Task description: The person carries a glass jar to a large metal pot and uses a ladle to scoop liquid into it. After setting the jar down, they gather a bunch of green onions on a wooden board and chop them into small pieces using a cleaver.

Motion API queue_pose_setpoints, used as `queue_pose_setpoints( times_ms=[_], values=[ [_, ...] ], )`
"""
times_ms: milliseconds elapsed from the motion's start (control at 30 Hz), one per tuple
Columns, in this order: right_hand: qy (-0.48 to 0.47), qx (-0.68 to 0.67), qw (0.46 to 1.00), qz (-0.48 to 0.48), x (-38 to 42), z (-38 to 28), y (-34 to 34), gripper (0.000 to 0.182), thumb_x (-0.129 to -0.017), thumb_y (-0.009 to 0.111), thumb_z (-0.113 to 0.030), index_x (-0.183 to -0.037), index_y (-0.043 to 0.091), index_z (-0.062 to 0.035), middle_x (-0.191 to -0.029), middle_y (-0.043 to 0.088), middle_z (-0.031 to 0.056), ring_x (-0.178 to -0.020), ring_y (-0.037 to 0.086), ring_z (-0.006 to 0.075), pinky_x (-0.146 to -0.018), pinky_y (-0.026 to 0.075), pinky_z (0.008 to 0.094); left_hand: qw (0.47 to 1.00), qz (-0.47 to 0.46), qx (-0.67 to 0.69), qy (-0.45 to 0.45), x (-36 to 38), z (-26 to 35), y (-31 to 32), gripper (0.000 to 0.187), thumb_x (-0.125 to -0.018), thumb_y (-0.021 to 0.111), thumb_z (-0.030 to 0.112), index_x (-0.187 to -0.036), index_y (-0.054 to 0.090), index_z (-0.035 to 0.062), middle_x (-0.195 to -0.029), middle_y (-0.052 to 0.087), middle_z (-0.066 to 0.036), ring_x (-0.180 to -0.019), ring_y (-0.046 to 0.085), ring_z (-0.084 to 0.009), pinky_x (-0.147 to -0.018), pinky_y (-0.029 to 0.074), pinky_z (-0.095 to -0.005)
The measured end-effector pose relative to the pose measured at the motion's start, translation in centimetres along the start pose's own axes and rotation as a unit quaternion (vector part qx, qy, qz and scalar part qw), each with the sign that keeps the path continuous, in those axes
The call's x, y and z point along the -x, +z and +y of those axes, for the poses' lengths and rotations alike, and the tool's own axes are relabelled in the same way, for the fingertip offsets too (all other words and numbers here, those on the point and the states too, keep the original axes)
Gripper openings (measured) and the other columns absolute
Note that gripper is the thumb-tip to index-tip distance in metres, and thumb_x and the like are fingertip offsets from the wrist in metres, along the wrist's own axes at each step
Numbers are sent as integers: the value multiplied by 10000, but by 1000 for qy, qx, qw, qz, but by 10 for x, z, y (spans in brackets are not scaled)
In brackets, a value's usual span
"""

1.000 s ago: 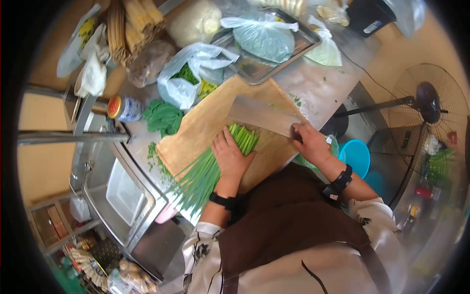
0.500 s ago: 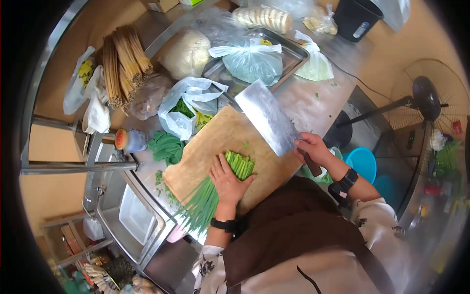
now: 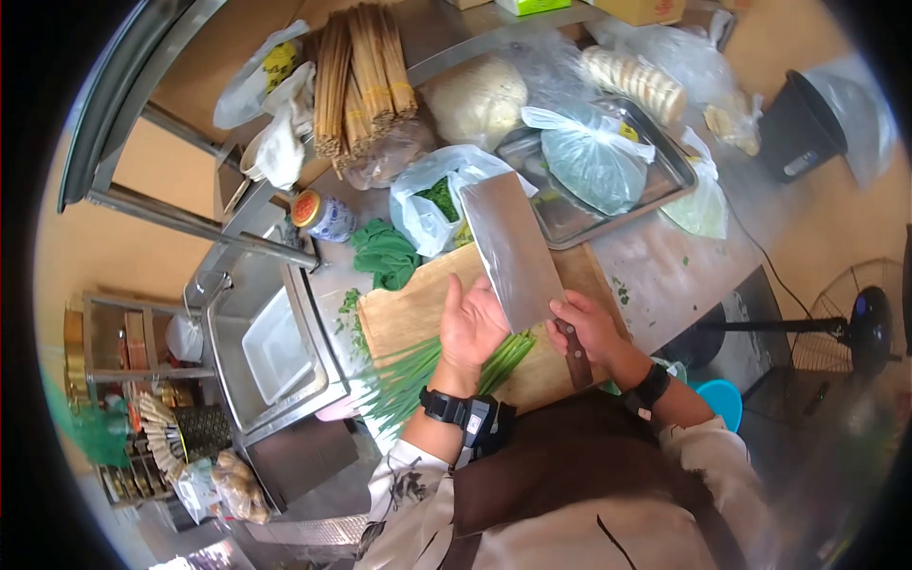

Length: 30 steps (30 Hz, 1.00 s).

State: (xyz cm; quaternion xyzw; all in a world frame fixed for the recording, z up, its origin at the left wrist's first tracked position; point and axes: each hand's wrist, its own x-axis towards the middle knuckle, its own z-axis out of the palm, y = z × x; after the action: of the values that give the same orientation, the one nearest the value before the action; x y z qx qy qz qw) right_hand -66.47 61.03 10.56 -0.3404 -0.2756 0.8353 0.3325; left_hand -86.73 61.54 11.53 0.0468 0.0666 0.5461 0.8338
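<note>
My right hand [image 3: 591, 328] is wrapped round the wooden handle of a broad cleaver [image 3: 513, 249], whose blade stands raised above the board. My left hand [image 3: 473, 325] is turned palm up beside the blade, thumb apart, with some fingertips hidden behind the steel. A bunch of long green scallions or chives [image 3: 408, 378] lies across the wooden cutting board [image 3: 404, 309], partly under my left wrist. Their cut ends [image 3: 513, 359] show between my two hands.
Behind the board are an open plastic bag of chopped greens [image 3: 437, 201], a metal tray [image 3: 594, 226] with a tied bag, and a green cloth [image 3: 385, 255]. A jar [image 3: 323, 217] stands left, near the sink [image 3: 275, 351]. A fan [image 3: 866, 328] is at right.
My left hand has lifted off the scallions and turned palm up near the blade. The cleaver has turned more upright and come closer to it. The whole view has shifted.
</note>
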Motion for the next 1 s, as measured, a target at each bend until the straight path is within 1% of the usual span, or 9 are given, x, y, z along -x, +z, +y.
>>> queue_pose_setpoints(
  times_ms=[200,367,500,533,567,600,667,800,1000],
  values=[
    [9,64,998,15,12,0,-31,180,-963,521,-224,-882,506,-64,-620,520,54,-486,498,148,-453,421,301,978,59,92,178,-34,50,13,641,-1018,246,439,-1410,265,-67,-1457,342,-242,-1363,323,-337,-1140,227,-461],
    [-17,37,988,149,57,-18,-53,176,-931,563,-227,-937,541,-53,-633,534,69,-500,519,165,-442,433,313,889,214,-305,268,-100,116,-17,512,-1026,297,296,-1391,323,-61,-1416,422,-218,-1343,370,-306,-1090,306,-406],
    [-101,25,966,236,94,-20,-90,200,-942,525,-231,-1002,565,-44,-617,562,108,-445,520,178,-417,432,296,550,273,-758,221,-130,151,-88,356,-940,435,115,-1255,532,-18,-1269,543,-265,-1263,454,-360,-1023,378,-419],
    [-128,10,959,251,103,-14,-100,196,-947,511,-222,-1006,568,-45,-591,552,98,-424,507,176,-405,419,282,524,238,-786,225,-127,156,-97,370,-829,537,36,-1195,581,-1,-1178,581,-277,-1175,507,-400,-989,405,-438],
    [-136,13,953,272,111,-8,-112,195,-950,507,-220,-1008,569,-44,-590,550,92,-423,504,173,-404,421,282,328,237,-895,188,-127,159,-97,455,-748,576,31,-1203,580,14,-1148,604,-257,-1147,520,-400,-1005,382,-469],
    [-145,16,943,299,120,1,-126,195,-952,502,-218,-1010,570,-44,-588,549,87,-422,501,170,-404,422,282,248,210,-923,207,-124,158,-96,491,-717,601,32,-1207,577,17,-1158,600,-246,-1141,521,-399,-1033,352,-485],
    [-135,-20,909,393,125,12,-134,167,-956,505,-215,-977,565,-60,-616,558,76,-435,505,166,-419,430,295,197,144,-932,269,-120,159,-91,523,-713,650,30,-1224,554,-20,-1212,579,-235,-1167,513,-391,-1064,330,-459],
    [-113,-95,853,500,110,30,-160,141,-947,544,-208,-977,559,-71,-663,568,62,-489,526,163,-436,440,307,440,173,-860,195,-92,133,-41,449,-863,588,58,-1285,492,-60,-1285,541,-236,-1224,491,-356,-1059,345,-385],
    [-158,-99,888,421,71,24,-183,169,-967,493,-206,-940,529,-43,-684,565,72,-517,539,178,-462,460,325,382,152,-899,153,-15,72,-12,469,-917,552,106,-1347,439,-46,-1353,488,-221,-1259,457,-319,-1065,328,-386]
  ],
)
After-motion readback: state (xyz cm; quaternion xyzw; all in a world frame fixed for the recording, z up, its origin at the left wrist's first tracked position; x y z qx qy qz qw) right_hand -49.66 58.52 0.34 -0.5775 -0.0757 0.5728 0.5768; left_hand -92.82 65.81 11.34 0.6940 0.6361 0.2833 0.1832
